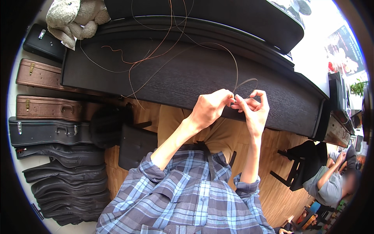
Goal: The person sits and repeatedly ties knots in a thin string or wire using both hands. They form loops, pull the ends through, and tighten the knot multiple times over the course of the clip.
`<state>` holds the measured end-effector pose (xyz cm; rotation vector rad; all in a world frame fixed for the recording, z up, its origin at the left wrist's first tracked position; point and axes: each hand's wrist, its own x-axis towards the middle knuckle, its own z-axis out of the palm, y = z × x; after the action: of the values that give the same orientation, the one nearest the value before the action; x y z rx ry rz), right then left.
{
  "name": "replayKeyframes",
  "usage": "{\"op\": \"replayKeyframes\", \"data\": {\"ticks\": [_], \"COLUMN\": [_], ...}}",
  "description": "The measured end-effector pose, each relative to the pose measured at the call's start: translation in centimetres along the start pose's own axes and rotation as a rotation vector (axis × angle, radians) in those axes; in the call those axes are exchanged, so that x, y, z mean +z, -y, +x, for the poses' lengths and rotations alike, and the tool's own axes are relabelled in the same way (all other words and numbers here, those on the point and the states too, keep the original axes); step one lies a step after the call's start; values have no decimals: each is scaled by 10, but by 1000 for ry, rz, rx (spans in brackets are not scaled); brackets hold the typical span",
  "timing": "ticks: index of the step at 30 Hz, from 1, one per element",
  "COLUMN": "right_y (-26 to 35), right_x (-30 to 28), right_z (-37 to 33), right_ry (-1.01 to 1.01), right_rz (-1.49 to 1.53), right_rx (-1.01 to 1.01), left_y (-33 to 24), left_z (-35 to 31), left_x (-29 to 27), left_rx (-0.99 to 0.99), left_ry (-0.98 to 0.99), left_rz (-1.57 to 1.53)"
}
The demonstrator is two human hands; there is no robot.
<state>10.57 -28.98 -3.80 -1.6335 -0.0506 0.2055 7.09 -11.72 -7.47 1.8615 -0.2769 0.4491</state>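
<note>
My left hand (212, 106) and my right hand (254, 111) meet just above the front edge of a dark wooden piano lid (175, 74). Between their closed fingertips they pinch a thin guitar string (236, 66). It rises from my fingers in a tall curve, and a small loop (249, 80) stands above my right hand. The gripped end is mostly hidden by the fingers. More loose strings lie across the lid to the left, among them a copper-coloured string (150, 57) with a wavy end.
A grey plush toy (80, 17) sits at the far left. Guitar cases, brown (48, 108) and black (50, 132), are stacked along the left. A black stool (138, 146) stands below the lid. At the right are a black bench (300, 163) and another person (327, 185) in grey.
</note>
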Motion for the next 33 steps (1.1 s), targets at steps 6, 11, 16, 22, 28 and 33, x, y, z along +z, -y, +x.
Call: {"op": "replayKeyframes", "data": {"ticks": [6, 11, 16, 22, 28, 33], "right_y": [-4, 0, 1, -4, -13, -16], "right_x": [3, 0, -1, 4, 3, 1], "right_z": [-1, -4, -4, -3, 0, 2], "right_ry": [19, 32, 36, 46, -2, -90], "right_rz": [108, 142, 132, 118, 141, 122], "right_rx": [-96, -51, -54, -114, -141, -254], "left_y": [3, 0, -7, -11, -9, -12], "left_z": [1, -1, 4, 8, 8, 7], "left_x": [4, 1, -4, -11, -13, -17], "left_rx": [127, -31, -366, -424, -305, -261], "left_ry": [-49, -20, 52, 28, 30, 7], "left_rz": [67, -5, -292, -387, -384, -567]}}
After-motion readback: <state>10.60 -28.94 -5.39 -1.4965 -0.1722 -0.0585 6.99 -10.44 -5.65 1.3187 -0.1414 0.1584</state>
